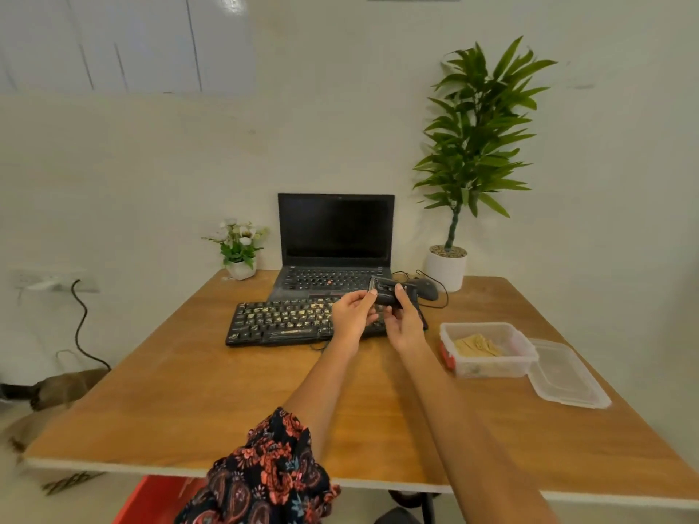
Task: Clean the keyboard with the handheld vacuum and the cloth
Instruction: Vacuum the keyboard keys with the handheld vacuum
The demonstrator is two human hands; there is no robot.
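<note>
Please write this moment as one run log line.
both hands hold handheld vacuum above keyboard | left hand | right hand | cloth not seen

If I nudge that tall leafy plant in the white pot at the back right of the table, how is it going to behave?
The tall plant probably tips more readily than it slides: its foliage rises far above a narrow white pot. The pebbles on top hint at some weight low down, which may steady it. The leaves would likely sway and bend.

A wooden table (227, 402) carries a black keyboard (280, 321) before an open laptop (334, 240). A mouse (425, 289), two potted plants (446, 268) (240, 268), a clear container (488, 349) and its lid (567, 374) also rest there.
</note>
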